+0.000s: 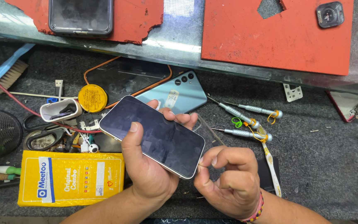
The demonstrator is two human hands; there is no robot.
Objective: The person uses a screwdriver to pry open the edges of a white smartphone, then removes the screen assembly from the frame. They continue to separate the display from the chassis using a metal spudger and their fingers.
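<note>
Left hand (146, 164) clamped around a dark-screened smartphone (154, 135), held face-up above the grey work mat (320, 153); right hand (231, 182) pinching at the phone's lower corner, fingertips closed on something too small to tell. Seemingly at the screen-edge stage, calling for a steady grip and a fine pull. Beyond: a teal phone (177, 95), precision screwdrivers (241, 122), a yellow padded packet (69, 178).

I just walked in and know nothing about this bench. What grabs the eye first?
The dark-screened phone at centre, gripped by the left hand while the right hand pinches at its lower corner. Then the bright yellow packet at lower left, and the big red mats on the glass shelf above.
</note>
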